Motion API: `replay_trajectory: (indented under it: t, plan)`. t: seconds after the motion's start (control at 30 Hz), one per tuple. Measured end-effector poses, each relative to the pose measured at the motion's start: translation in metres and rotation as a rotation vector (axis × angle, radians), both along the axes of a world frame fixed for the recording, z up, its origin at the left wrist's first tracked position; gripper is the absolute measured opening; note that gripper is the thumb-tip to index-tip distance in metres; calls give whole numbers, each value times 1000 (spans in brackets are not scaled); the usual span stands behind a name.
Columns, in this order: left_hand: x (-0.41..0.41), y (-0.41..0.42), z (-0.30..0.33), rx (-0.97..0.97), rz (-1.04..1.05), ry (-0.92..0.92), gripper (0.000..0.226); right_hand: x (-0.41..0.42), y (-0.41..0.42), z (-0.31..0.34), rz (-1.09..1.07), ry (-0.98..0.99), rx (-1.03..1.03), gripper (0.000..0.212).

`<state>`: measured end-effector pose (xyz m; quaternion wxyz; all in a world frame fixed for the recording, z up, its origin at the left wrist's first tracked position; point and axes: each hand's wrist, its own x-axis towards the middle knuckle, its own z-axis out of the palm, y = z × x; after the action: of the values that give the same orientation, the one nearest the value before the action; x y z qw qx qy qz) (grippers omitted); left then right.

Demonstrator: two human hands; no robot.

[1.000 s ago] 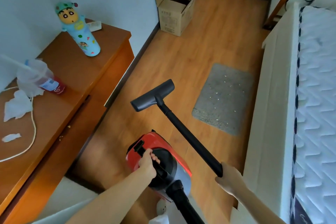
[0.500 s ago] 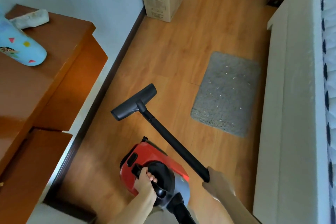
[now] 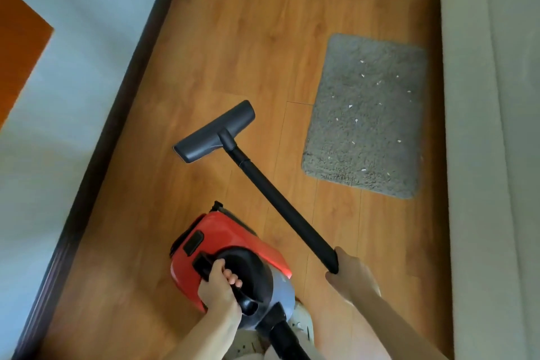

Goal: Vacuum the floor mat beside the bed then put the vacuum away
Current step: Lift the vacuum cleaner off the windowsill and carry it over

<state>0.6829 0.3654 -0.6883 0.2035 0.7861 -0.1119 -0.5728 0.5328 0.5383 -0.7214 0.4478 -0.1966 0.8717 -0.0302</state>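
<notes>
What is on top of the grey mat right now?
Only small white scraps lie scattered on the grey mat. The vacuum head is off it, over bare wood floor to its left. Nothing covers the mat.

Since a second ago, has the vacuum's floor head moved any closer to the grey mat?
Cannot tell. The camera tilted down; the floor head still sits left of the mat, off its near corner, not touching.

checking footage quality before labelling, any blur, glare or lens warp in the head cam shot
Head view: wide-angle warp bows the baseboard and bed edge; the left wall and baseboard look smeared, while the mat with its white specks and the vacuum nozzle stay fairly sharp; a small bright glint sits on the red vacuum body.
</notes>
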Motion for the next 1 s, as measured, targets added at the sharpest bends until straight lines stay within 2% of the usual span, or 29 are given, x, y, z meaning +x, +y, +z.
replay_trajectory:
  t: [0.1, 0.37, 0.57, 1.0]
  plan:
    - [-16, -16, -28, -35, 18, 44, 27, -9, -14, -39, -14, 54, 11, 28]
    - [-42, -48, -94, -81, -50, 123, 24, -29, -40, -130, -30, 125, -20, 26]
    - [-62, -66, -131, -114, -16, 191, 29, -48, -64, -187, -28, 201, -61, 25]
    - [-85, -74, -173, -200, 60, 336, 24, -102, -135, -273, 21, 253, -236, 30]
